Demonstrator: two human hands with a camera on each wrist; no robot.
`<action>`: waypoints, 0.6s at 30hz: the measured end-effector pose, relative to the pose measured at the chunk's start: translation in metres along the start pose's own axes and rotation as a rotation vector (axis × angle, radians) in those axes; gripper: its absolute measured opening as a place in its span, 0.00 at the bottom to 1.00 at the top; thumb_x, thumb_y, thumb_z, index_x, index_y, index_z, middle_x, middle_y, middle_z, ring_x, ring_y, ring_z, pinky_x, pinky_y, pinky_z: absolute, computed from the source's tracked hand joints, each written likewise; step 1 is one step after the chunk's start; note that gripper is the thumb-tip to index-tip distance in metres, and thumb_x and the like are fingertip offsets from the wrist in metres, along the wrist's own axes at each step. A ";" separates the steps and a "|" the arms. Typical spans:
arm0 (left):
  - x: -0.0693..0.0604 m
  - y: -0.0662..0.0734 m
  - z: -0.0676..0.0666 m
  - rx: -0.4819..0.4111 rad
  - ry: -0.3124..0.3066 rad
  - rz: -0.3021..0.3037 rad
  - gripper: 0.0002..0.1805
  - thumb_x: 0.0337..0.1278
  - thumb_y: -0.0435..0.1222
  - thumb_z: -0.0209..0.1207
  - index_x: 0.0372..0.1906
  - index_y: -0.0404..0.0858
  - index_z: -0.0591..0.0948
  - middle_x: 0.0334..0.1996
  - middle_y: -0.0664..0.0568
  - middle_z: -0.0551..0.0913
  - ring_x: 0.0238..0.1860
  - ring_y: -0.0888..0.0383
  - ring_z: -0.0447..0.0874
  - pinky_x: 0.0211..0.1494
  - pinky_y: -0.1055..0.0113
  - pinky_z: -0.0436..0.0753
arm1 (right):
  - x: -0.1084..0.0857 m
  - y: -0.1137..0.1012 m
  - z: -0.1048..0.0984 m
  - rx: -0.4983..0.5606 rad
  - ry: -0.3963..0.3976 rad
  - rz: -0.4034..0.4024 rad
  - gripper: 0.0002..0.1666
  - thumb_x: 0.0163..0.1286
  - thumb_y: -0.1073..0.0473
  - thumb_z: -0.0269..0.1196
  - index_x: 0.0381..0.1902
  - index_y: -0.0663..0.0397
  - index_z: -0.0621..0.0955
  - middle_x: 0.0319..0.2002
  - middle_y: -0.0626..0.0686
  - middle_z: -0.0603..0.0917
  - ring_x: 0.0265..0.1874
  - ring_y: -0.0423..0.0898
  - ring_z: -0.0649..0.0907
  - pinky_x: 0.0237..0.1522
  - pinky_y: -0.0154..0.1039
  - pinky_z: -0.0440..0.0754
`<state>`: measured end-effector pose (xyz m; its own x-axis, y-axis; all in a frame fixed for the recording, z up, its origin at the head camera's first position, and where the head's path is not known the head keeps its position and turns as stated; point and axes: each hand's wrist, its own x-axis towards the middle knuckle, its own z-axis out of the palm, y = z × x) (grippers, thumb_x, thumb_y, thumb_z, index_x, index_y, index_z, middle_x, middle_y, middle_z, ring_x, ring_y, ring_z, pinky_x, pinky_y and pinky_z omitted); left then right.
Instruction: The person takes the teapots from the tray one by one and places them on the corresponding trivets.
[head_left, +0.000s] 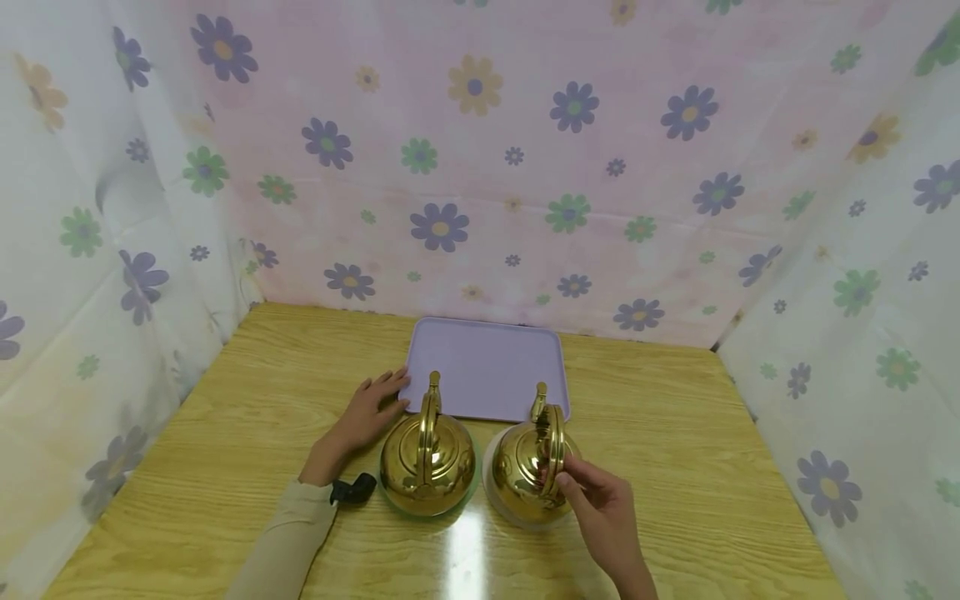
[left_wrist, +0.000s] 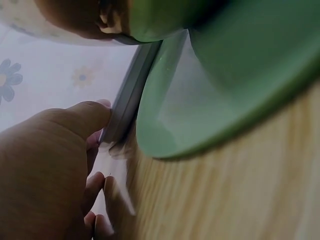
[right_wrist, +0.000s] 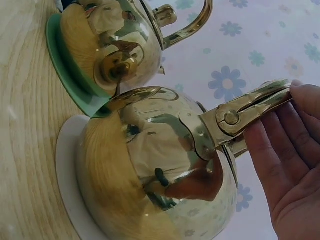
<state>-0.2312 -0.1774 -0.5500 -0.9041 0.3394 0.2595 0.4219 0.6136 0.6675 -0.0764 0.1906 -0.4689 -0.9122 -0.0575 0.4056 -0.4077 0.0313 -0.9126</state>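
Two shiny gold kettles stand side by side, spouts pointing away. The left kettle rests on a round green plate, and the right kettle on a round whitish plate. My right hand pinches the right kettle's raised handle between thumb and fingers. Beside the left kettle, my left hand reaches forward with fingers extended, its fingertips at the left edge of a flat lilac tray. In the left wrist view its thumb touches the tray's rim.
Behind both kettles lies the tray, close to the back curtain with its flower print. Similar flowered cloth hangs at both sides. The wood-grain table carries everything. A black wrist device sits at the left sleeve, near the left kettle.
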 end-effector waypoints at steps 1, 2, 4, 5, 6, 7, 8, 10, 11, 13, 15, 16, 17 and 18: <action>0.000 0.000 -0.001 0.004 -0.005 -0.002 0.27 0.73 0.35 0.58 0.71 0.27 0.71 0.75 0.36 0.65 0.76 0.30 0.56 0.77 0.31 0.44 | -0.001 0.000 0.001 -0.013 0.021 0.006 0.12 0.68 0.81 0.59 0.48 0.82 0.81 0.43 0.46 0.91 0.42 0.37 0.89 0.43 0.32 0.87; 0.000 0.000 -0.001 0.015 -0.008 0.001 0.27 0.73 0.35 0.58 0.71 0.27 0.71 0.75 0.36 0.65 0.76 0.30 0.57 0.76 0.31 0.45 | -0.002 0.000 0.001 -0.034 0.046 0.008 0.12 0.66 0.81 0.60 0.47 0.82 0.82 0.43 0.43 0.91 0.42 0.36 0.89 0.42 0.31 0.87; 0.001 0.001 -0.003 0.025 -0.019 0.001 0.28 0.73 0.35 0.58 0.71 0.27 0.71 0.75 0.36 0.65 0.76 0.30 0.57 0.77 0.31 0.45 | -0.003 0.001 0.002 -0.078 0.082 0.003 0.11 0.65 0.82 0.61 0.45 0.80 0.83 0.41 0.40 0.90 0.40 0.34 0.88 0.40 0.30 0.87; 0.002 0.001 -0.004 0.033 -0.024 0.002 0.28 0.73 0.36 0.58 0.71 0.27 0.71 0.75 0.36 0.65 0.75 0.30 0.57 0.77 0.31 0.46 | -0.004 0.002 0.002 -0.098 0.093 -0.007 0.11 0.64 0.82 0.62 0.44 0.79 0.84 0.41 0.40 0.90 0.40 0.34 0.88 0.39 0.30 0.87; 0.002 0.001 -0.004 0.040 -0.029 0.001 0.28 0.73 0.36 0.58 0.71 0.28 0.70 0.75 0.37 0.65 0.75 0.30 0.58 0.77 0.32 0.47 | -0.004 0.003 0.003 -0.120 0.100 -0.021 0.11 0.63 0.82 0.62 0.43 0.77 0.84 0.40 0.40 0.90 0.39 0.33 0.88 0.38 0.30 0.87; 0.002 0.001 -0.005 0.048 -0.032 0.004 0.28 0.73 0.36 0.58 0.71 0.27 0.70 0.75 0.36 0.65 0.75 0.30 0.58 0.77 0.31 0.47 | -0.005 0.004 0.003 -0.141 0.106 -0.038 0.12 0.62 0.83 0.63 0.43 0.76 0.85 0.40 0.40 0.90 0.39 0.33 0.88 0.37 0.30 0.87; 0.003 0.001 -0.005 0.058 -0.034 0.009 0.28 0.73 0.36 0.58 0.71 0.27 0.70 0.74 0.36 0.66 0.75 0.30 0.59 0.76 0.31 0.48 | -0.006 0.005 0.003 -0.161 0.109 -0.059 0.12 0.62 0.83 0.63 0.43 0.75 0.85 0.41 0.39 0.90 0.38 0.33 0.88 0.37 0.30 0.87; 0.003 0.000 -0.005 0.076 -0.036 0.013 0.28 0.73 0.36 0.58 0.71 0.27 0.70 0.74 0.37 0.66 0.74 0.29 0.60 0.76 0.31 0.50 | -0.007 0.007 0.002 -0.193 0.102 -0.109 0.14 0.60 0.83 0.64 0.43 0.73 0.86 0.42 0.40 0.90 0.39 0.32 0.88 0.36 0.30 0.87; 0.003 0.001 -0.005 0.085 -0.035 0.019 0.28 0.73 0.35 0.58 0.71 0.27 0.70 0.74 0.37 0.67 0.74 0.29 0.60 0.76 0.31 0.51 | -0.008 0.008 0.002 -0.209 0.093 -0.135 0.15 0.60 0.84 0.64 0.43 0.72 0.86 0.43 0.40 0.90 0.39 0.32 0.88 0.36 0.30 0.87; 0.003 0.001 -0.006 0.104 -0.033 0.021 0.27 0.74 0.36 0.57 0.71 0.27 0.70 0.74 0.36 0.67 0.73 0.28 0.60 0.75 0.31 0.53 | -0.009 0.010 0.000 -0.230 0.074 -0.183 0.17 0.59 0.84 0.64 0.45 0.69 0.86 0.44 0.41 0.90 0.40 0.32 0.88 0.37 0.29 0.87; 0.001 0.001 -0.006 0.137 -0.033 0.017 0.27 0.75 0.37 0.55 0.71 0.27 0.70 0.74 0.36 0.67 0.74 0.28 0.60 0.75 0.30 0.53 | -0.010 0.012 -0.002 -0.254 0.047 -0.241 0.21 0.58 0.85 0.64 0.47 0.68 0.86 0.45 0.43 0.90 0.42 0.32 0.88 0.39 0.28 0.86; 0.000 0.002 -0.007 0.153 -0.035 0.010 0.27 0.76 0.38 0.53 0.72 0.28 0.70 0.74 0.37 0.67 0.74 0.28 0.59 0.76 0.31 0.52 | -0.010 0.012 -0.004 -0.264 0.031 -0.265 0.23 0.57 0.86 0.64 0.49 0.68 0.86 0.46 0.44 0.90 0.43 0.32 0.88 0.40 0.28 0.86; -0.001 0.003 -0.008 0.173 -0.035 0.005 0.27 0.77 0.39 0.52 0.72 0.29 0.70 0.74 0.38 0.67 0.75 0.29 0.59 0.76 0.31 0.52 | -0.010 0.012 -0.005 -0.275 0.014 -0.288 0.24 0.57 0.86 0.65 0.50 0.67 0.86 0.46 0.46 0.90 0.44 0.32 0.88 0.41 0.28 0.86; -0.002 0.004 -0.009 0.202 -0.034 0.002 0.27 0.78 0.40 0.51 0.73 0.30 0.70 0.74 0.38 0.67 0.75 0.29 0.59 0.76 0.31 0.51 | -0.010 0.012 -0.006 -0.287 -0.002 -0.315 0.26 0.56 0.86 0.65 0.52 0.67 0.85 0.46 0.49 0.90 0.44 0.33 0.88 0.43 0.28 0.86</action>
<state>-0.2284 -0.1815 -0.5414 -0.9020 0.3623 0.2348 0.4316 0.7423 0.5125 -0.0721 0.1975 -0.4836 -0.7411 -0.1103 0.6623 -0.6616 0.2885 -0.6922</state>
